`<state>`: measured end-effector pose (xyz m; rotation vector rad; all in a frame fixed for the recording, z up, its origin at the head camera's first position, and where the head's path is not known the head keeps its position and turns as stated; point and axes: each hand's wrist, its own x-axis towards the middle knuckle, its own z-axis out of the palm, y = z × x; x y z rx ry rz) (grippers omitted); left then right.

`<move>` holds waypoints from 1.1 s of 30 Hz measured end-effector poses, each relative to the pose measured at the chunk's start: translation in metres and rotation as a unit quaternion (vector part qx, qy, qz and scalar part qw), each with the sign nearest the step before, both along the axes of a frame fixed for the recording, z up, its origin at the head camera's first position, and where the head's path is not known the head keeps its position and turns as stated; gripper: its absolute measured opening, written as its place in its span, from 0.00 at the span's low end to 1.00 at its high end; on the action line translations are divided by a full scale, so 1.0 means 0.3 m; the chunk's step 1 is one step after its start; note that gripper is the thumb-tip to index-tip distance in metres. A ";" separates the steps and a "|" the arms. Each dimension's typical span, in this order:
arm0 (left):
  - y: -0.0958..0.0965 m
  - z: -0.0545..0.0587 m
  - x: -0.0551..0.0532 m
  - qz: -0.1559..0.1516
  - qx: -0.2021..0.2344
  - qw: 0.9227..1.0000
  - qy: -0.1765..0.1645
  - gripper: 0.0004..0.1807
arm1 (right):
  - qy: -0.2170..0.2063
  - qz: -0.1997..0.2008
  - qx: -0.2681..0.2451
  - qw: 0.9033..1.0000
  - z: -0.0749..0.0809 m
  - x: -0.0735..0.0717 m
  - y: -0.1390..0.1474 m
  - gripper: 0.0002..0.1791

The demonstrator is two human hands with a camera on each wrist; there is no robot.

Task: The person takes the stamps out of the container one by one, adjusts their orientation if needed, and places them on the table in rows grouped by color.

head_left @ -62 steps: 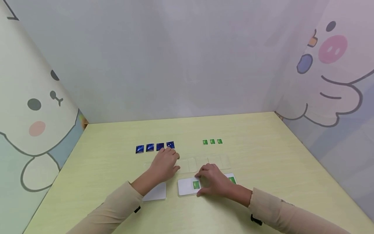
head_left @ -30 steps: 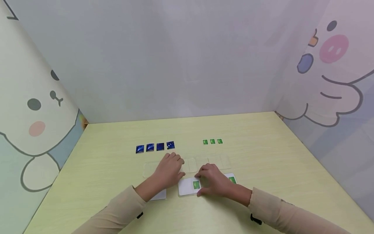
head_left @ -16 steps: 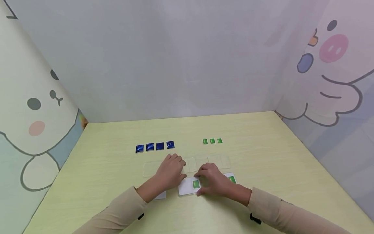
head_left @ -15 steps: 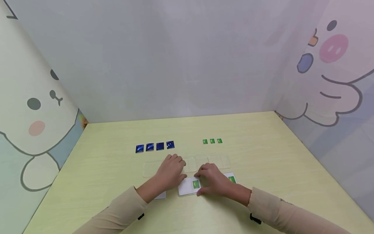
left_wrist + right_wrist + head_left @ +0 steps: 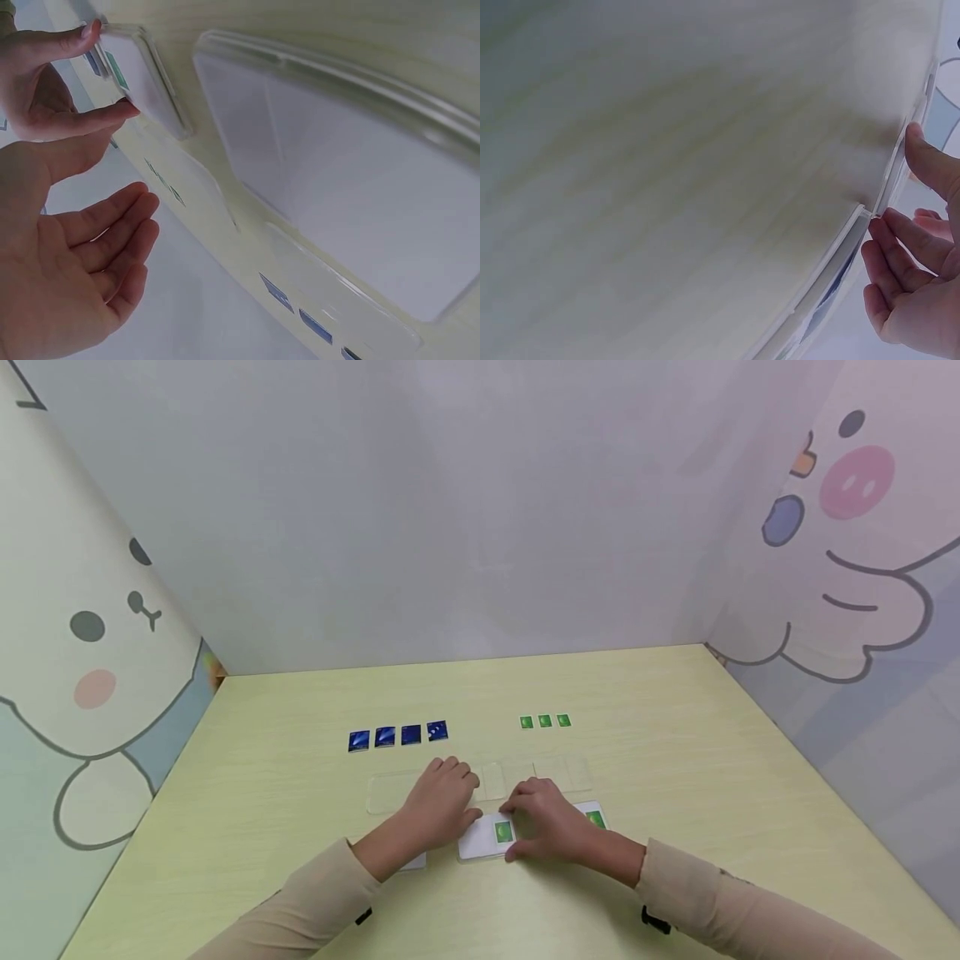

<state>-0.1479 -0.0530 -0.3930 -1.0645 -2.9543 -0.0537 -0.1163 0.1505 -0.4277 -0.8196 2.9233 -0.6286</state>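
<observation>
My right hand (image 5: 551,822) spans a shallow clear plastic case of white cards (image 5: 477,837), thumb on the near edge and fingers on the far edge. A small green card (image 5: 503,832) lies on the white surface just left of that hand; another green card (image 5: 595,820) shows beyond its right side. The hand hides the middle. My left hand (image 5: 438,802) hovers just left of this case with fingers loosely bent, holding nothing; the left wrist view shows the left palm (image 5: 82,281) bare. Under the left forearm sits a second white-filled case (image 5: 322,165), mostly hidden in the head view.
Two clear plastic lids (image 5: 388,792) (image 5: 555,772) lie flat behind the hands. Farther back is a row of several blue square cards (image 5: 386,737) at left and three small green cards (image 5: 545,721) at right. The pale table (image 5: 637,710) meets white printed walls.
My left hand has moved right and slightly toward me, away from the blue cards and closer to the right-hand case. The right hand keeps its hold.
</observation>
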 end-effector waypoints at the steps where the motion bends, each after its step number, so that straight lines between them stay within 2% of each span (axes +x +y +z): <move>1: 0.001 0.001 0.001 0.000 -0.001 1.000 -0.002 0.20 | 0.002 0.001 0.000 1.000 -0.001 0.000 0.000 0.30; 8: 0.003 0.003 0.003 -0.002 -0.002 1.000 -0.009 0.20 | 0.022 0.012 0.001 1.000 -0.003 0.001 -0.001 0.29; 22: 0.002 0.011 -0.014 0.012 0.020 1.000 -0.010 0.19 | 0.020 0.018 0.007 1.000 0.005 0.002 -0.001 0.29; 33: 0.023 -0.010 0.009 -0.002 0.010 0.999 -0.039 0.20 | 0.027 0.021 0.006 0.999 0.002 0.002 0.001 0.29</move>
